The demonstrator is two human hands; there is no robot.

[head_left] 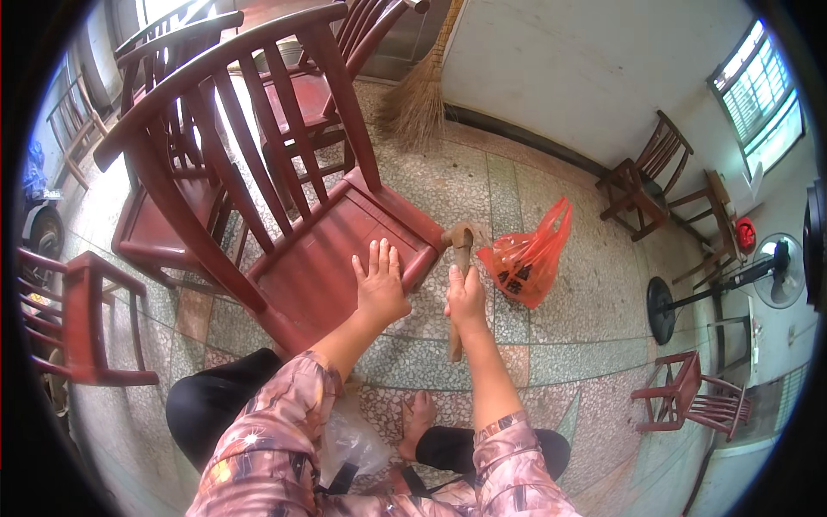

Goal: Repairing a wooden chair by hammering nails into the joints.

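Right in front of me stands a dark red wooden chair [314,267], its slatted back to the left and its seat toward me. My left hand [379,283] lies on the seat's edge with fingers spread. In my right hand [466,300] is a hammer [462,246], gripped round its wooden handle. The hammer's head is up, beside the chair seat's right corner; whether it touches the wood I cannot tell. Just right of the hammer, a red plastic bag [532,258] with dark contents sits on the floor.
More red chairs [177,215] stand behind and left of this one. A straw broom [419,99] leans by the far wall. To the right are a standing fan [719,280], a chair [646,177] and a small chair [689,392]. A clear plastic bag [353,439] lies by my feet.
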